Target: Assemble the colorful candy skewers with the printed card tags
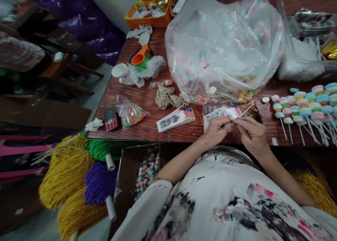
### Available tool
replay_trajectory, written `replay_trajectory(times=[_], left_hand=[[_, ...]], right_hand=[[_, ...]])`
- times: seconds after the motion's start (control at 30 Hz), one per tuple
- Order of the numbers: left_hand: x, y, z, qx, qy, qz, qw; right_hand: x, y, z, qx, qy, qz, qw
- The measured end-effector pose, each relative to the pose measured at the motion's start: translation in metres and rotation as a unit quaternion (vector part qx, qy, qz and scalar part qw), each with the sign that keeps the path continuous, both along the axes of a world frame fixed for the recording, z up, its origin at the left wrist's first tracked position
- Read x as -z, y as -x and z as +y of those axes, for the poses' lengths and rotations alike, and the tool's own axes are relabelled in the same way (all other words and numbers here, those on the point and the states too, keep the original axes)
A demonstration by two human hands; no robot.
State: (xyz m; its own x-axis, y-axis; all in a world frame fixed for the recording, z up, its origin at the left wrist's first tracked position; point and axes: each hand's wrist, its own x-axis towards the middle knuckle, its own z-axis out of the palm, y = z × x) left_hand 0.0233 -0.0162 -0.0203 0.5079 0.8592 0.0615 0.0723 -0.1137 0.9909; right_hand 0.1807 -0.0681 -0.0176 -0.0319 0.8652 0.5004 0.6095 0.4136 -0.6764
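Both my hands meet over the table's front edge, fingertips nearly touching. My left hand is closed in a pinch at a tiny yellowish bit, too small to name. My right hand pinches a thin white stick, which slants up to the right from the fingertips. Under and behind the hands lie printed cards. A brown tasselled bundle of cord is just behind my right hand. To the right lie several pastel foam macaron stacks on white sticks, in rows.
A big clear plastic bag of pastel pieces fills the back middle. More printed cards, a beige cloth, a small bag of colourful pieces and a phone lie left. An orange tray stands behind; a clear bin is at right.
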Motion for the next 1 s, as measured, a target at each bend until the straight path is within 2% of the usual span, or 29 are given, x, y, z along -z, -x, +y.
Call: replay_trajectory(times=[0.1, 0.27, 0.37, 0.6, 0.7, 0.77, 0.83, 0.87, 0.93, 1.0], left_hand=[[0.003, -0.001, 0.002, -0.005, -0.034, 0.002, 0.999], [0.005, 0.000, 0.003, -0.040, -0.060, -0.049, 0.996], [0.009, 0.001, 0.003, -0.032, -0.061, -0.067, 0.995], [0.017, -0.001, 0.001, -0.012, -0.120, -0.049, 0.991], [0.011, 0.000, 0.001, -0.010, -0.116, -0.051, 0.992], [0.004, 0.001, 0.002, 0.007, -0.068, -0.062, 0.996], [-0.003, 0.003, 0.004, 0.050, 0.043, -0.075, 0.995], [-0.007, 0.004, 0.005, 0.080, 0.117, -0.074, 0.987], [-0.013, 0.007, 0.006, 0.141, 0.270, -0.058, 0.951], [-0.016, 0.009, 0.006, 0.195, 0.395, -0.041, 0.897]], right_hand=[[0.004, 0.007, -0.002, 0.034, -0.002, -0.026, 0.999], [0.010, 0.008, -0.006, 0.083, 0.052, 0.055, 0.994], [0.011, 0.004, -0.008, 0.063, 0.073, 0.076, 0.992], [0.005, 0.002, -0.004, 0.032, 0.037, 0.069, 0.996], [0.011, 0.002, -0.006, 0.039, 0.101, 0.138, 0.985], [0.018, -0.002, -0.008, 0.021, 0.194, 0.225, 0.955], [0.024, -0.009, -0.007, -0.031, 0.261, 0.285, 0.922], [0.024, -0.014, -0.006, -0.069, 0.272, 0.280, 0.918], [0.017, -0.023, -0.003, -0.147, 0.234, 0.192, 0.942], [0.002, -0.030, 0.000, -0.217, 0.106, 0.051, 0.969]])
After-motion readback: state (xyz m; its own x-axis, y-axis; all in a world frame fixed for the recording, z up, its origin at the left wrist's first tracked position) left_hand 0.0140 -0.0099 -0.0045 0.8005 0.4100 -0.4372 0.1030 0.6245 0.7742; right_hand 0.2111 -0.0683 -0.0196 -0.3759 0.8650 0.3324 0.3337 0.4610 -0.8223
